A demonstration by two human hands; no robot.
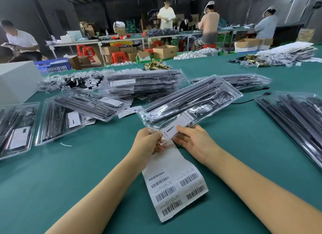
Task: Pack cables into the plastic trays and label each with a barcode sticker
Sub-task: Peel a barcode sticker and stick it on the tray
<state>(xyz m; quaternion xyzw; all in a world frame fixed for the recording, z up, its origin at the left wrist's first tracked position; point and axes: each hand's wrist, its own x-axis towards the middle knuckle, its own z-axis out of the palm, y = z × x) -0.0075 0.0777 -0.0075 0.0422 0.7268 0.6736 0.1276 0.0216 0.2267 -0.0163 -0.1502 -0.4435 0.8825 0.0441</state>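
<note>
A clear plastic tray (190, 101) holding black bars, a coiled cable and a white card is held tilted above the green table (69, 172). My left hand (148, 141) pinches its near corner. My right hand (195, 141) grips the near edge beside the white card, thumb on top. A long white strip of barcode stickers (174, 185) lies on the table under and in front of both hands, with several barcodes printed in two columns.
Packed trays lie at the left (83, 103), in a stack at the centre back (142, 83), behind the held tray (244, 82) and at the right (296, 115). A white box (15, 80) stands far left. Brass parts (156, 64) and small bagged pieces lie farther back. Several people work at benches behind.
</note>
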